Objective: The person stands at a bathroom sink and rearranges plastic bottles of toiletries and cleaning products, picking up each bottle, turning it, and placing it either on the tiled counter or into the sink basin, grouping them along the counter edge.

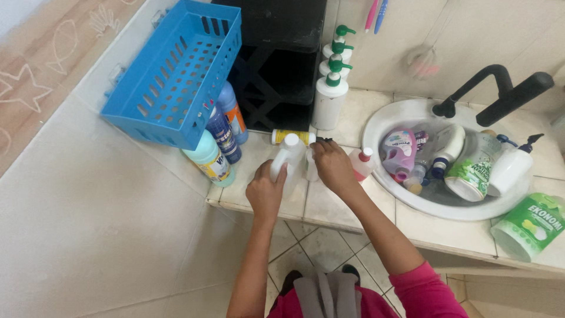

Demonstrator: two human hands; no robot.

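Left grip (266,191) wrapped around a bottle (288,154) standing on the counter (329,206); right grip (332,166) just beside, on a smaller bottle (311,168). Behind both grips, a bottle lying flat (292,136) and pump dispensers (329,97). Left of them, a basket (176,73) over three bottles (219,144). To the right, a sink (382,126) holding containers (453,159).

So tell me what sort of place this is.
Likely a home bathroom: a round white basin with a black tap, toothbrushes hung on the tiled wall, and pump bottles on the tiled counter.
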